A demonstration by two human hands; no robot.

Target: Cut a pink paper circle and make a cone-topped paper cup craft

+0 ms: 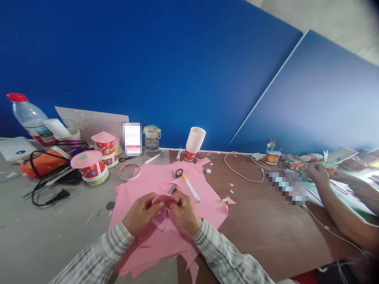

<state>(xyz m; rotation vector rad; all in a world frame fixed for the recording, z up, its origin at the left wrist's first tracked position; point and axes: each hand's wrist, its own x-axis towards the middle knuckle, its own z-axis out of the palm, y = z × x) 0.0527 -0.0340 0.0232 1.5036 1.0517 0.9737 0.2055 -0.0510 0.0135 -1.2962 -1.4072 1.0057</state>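
My left hand (141,213) and my right hand (186,213) meet over a pile of pink paper sheets (142,185). Both pinch one small curved pink paper piece (165,198) between thumbs and fingers, holding it just above the pile. Plaid sleeves cover both my forearms. Scissors (177,173) with black handles and a white pen (191,187) lie on the pink sheets just beyond my hands.
Two red paper cups with pink lids (90,166) stand at left by a tape ring (129,172), black cable (44,185) and water bottle (29,118). A stack of white cups (194,142) and a glass jar (152,140) stand at the back. Another person's arm (340,209) works at right.
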